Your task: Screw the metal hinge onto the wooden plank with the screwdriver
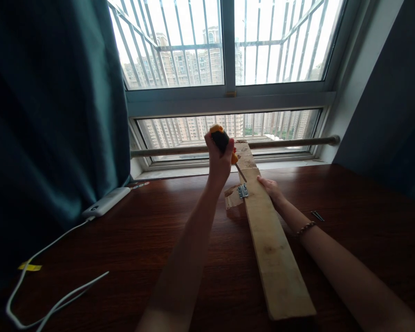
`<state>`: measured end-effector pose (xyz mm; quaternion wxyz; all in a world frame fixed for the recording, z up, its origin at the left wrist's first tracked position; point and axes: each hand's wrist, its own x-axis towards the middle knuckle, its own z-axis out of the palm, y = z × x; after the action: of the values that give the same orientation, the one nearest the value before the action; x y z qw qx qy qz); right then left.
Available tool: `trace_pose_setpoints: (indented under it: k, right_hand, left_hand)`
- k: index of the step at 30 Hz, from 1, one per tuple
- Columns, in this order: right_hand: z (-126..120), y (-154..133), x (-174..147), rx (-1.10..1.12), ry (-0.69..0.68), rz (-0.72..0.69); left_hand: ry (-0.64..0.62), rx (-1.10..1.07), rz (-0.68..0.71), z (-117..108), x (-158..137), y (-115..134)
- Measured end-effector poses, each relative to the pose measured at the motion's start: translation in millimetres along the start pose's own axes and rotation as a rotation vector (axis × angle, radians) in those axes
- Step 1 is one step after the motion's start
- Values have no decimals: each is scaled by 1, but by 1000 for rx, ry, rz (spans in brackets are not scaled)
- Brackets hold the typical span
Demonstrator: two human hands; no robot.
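My left hand (218, 159) is wrapped round the black and yellow handle of a screwdriver (220, 137). The shaft slants down to the right, and its tip is near the upper edge of a small metal hinge (242, 191). That hinge lies across the left edge of a long wooden board (275, 249), with its other part over a small thin piece of wood (233, 198). At the board's right edge, my right hand (268, 185) grips the wood; its fingers are partly hidden.
Several screws (317, 216) lie to the right on the dark wooden table (152, 240). A white power strip (107, 202) with a white cable (55, 240) sits at left, near the curtain (62, 101). Behind the table, a horizontal rail (290, 143) crosses the window.
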<state>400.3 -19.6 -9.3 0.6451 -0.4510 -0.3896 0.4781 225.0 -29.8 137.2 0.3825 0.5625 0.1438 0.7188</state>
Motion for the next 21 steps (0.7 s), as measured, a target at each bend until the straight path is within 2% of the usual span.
trace_pose_setpoints:
  k: [4, 10, 21]
  right_hand:
    - [2, -2, -1, 29, 2, 29]
    - [13, -17, -14, 3, 71, 90]
    - [20, -26, -20, -18, 108, 98]
  left_hand:
    - [-32, 36, 12, 0, -3, -6]
    - [-21, 4, -30, 2, -4, 0]
    - [-76, 50, 1, 0, -3, -2]
